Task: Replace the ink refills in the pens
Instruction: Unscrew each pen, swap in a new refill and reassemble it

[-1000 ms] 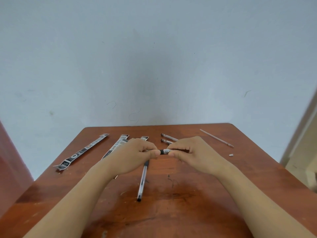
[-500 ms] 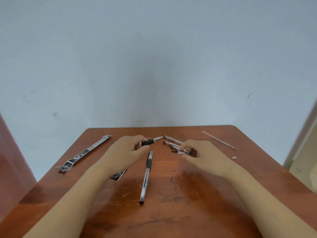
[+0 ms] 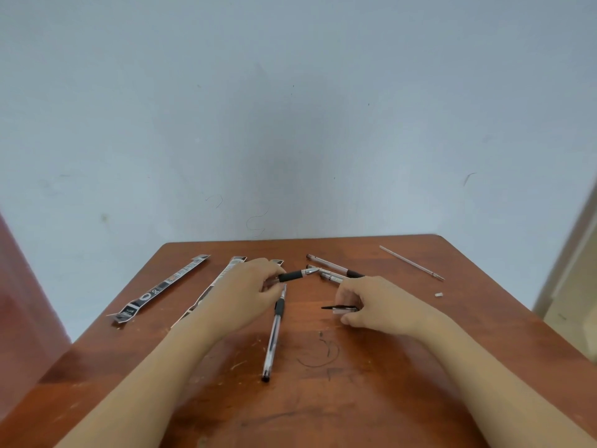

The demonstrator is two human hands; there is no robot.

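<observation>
My left hand [image 3: 245, 295] grips a pen [image 3: 295, 275] by its black grip, with the metal tip pointing right. My right hand [image 3: 378, 305] pinches a clear pen cap [image 3: 340, 308] with a black clip, low over the table [image 3: 323, 399]. Between my hands lies a clear pen [image 3: 274, 331] with a black grip, pointing towards me. Two more pens [image 3: 332, 268] lie at the back, just beyond my right hand. A thin clear refill [image 3: 412, 262] lies alone at the back right.
Two long printed wrapper strips [image 3: 161, 287] lie at the left, the nearer strip [image 3: 210, 291] partly under my left wrist. A tiny white piece [image 3: 438, 294] sits near the right edge. A wall stands right behind the table's far edge.
My hands, joined on one pen a second ago, have drawn apart. The left keeps the pen; the right has come towards me with the cap.
</observation>
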